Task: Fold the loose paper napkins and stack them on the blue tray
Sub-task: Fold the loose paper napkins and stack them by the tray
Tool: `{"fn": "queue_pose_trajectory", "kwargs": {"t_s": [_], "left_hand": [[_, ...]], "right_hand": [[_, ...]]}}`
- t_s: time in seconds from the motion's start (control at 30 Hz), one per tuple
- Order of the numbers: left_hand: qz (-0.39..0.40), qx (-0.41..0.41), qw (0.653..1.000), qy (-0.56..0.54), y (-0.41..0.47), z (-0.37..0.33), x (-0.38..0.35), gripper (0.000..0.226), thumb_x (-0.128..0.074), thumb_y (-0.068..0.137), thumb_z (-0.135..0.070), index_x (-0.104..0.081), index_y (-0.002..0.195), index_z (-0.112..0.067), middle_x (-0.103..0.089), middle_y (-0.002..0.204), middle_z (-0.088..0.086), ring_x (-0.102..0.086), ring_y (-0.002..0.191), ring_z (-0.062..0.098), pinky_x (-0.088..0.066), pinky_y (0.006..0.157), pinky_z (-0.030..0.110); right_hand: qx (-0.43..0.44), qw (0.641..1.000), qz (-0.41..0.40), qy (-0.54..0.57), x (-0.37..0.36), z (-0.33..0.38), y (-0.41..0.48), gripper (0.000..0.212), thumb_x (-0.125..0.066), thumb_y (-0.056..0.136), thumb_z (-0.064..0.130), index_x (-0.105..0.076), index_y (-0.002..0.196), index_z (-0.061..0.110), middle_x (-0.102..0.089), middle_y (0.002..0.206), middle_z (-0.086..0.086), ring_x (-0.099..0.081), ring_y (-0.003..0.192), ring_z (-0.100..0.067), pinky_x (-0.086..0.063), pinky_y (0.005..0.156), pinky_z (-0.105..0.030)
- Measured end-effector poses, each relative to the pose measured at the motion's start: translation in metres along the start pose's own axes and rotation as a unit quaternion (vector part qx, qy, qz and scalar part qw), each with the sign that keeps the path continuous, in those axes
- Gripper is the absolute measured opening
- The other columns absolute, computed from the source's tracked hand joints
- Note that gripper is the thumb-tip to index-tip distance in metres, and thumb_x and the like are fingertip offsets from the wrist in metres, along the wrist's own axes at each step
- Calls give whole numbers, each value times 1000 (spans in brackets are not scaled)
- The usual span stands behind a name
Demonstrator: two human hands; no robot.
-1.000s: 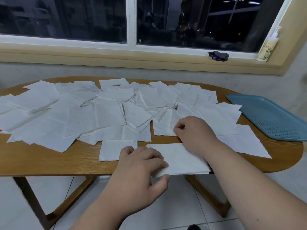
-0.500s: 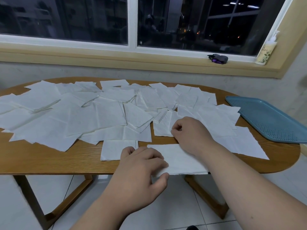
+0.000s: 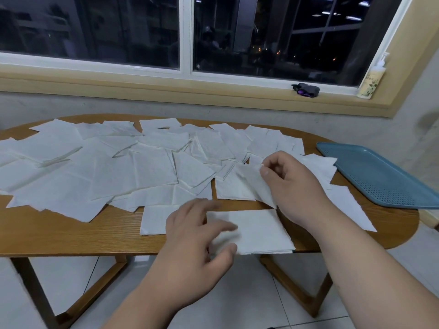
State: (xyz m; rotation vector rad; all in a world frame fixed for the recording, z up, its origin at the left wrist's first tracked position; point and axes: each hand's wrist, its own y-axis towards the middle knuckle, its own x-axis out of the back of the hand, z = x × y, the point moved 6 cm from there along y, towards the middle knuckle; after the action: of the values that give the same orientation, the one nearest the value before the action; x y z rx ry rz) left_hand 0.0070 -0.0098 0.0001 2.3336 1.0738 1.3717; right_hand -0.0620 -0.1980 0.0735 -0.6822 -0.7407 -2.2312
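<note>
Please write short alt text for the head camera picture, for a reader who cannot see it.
A person's right hand pinches the raised corner of a loose napkin above a wooden table covered with many more napkins. The left hand is spread over a folded napkin at the near edge; a blue tray at the right holds none in view.

Loose napkins [image 3: 133, 172] spread across table [image 3: 71, 233], folded napkin [image 3: 259, 231] at near edge, tray [image 3: 380, 176] at right end
</note>
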Motion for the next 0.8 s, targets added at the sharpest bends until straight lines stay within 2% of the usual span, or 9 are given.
{"fn": "queue_pose_trajectory", "kwargs": {"t_s": [0.17,0.2,0.27,0.3,0.37,0.47,0.53,0.63,0.8], "left_hand": [[-12,60,996,-66,4,0,10,55,-46,84,-63,-30,136,-63,-16,156,-25,1,148,-2,-19,119,43],[-4,69,994,-82,5,-1,10,59,-46,84,-65,-23,139,-66,-16,156,-29,-2,147,-4,-21,119,42],[8,93,988,-122,6,-4,11,62,-50,84,-68,-17,136,-73,-34,142,-37,-34,130,-13,-34,110,25],[10,108,984,-139,6,-4,11,61,-54,84,-67,-19,134,-75,-48,129,-32,-49,109,-13,-40,96,15],[1,134,977,-168,6,-7,14,58,-59,84,-60,-27,130,-76,-65,107,-17,-59,89,-4,-48,82,13],[-22,169,960,-223,7,-4,18,49,-65,91,-36,-48,121,-70,-70,99,-11,-67,89,15,-54,89,33],[-20,170,961,-216,8,-2,16,45,-66,91,-23,-61,112,-63,-70,95,-17,-65,86,7,-49,82,17],[2,177,969,-173,10,-2,7,29,-68,89,-18,-75,94,-45,-64,79,-17,-59,75,2,-39,66,7],[3,183,980,-73,15,-1,5,26,-69,86,-22,-71,83,-48,-61,93,-38,-55,95,-11,-39,81,7]], "right_hand": [[66,987,27,144,16,20,-31,13,-53,100,20,-57,90,26,-55,68,13,-46,63,-4,-38,57,-17],[66,980,36,184,18,21,-36,13,-53,100,18,-58,90,24,-53,67,12,-45,62,-6,-38,58,-19],[43,963,55,259,19,21,-43,7,-57,95,26,-60,89,27,-60,73,7,-54,69,-10,-43,64,-25],[18,952,62,298,18,16,-45,6,-58,91,33,-62,88,30,-67,80,3,-63,76,-14,-47,68,-30],[-49,939,53,335,12,-2,-47,10,-58,90,38,-66,89,32,-74,94,1,-71,92,-17,-52,78,-39],[-125,936,6,330,5,-31,-49,12,-57,99,35,-68,96,31,-74,100,2,-70,101,-23,-52,85,-41],[-134,935,-2,328,1,-42,-51,11,-63,95,34,-65,105,35,-74,103,2,-71,101,-22,-54,89,-42],[-98,965,22,243,-2,-42,-56,34,-63,96,26,-51,118,49,-74,99,6,-73,85,-10,-60,73,-30],[-81,994,-34,67,-2,-53,-55,17,-62,94,39,-55,107,46,-69,96,20,-63,87,6,-47,62,-10]]}}
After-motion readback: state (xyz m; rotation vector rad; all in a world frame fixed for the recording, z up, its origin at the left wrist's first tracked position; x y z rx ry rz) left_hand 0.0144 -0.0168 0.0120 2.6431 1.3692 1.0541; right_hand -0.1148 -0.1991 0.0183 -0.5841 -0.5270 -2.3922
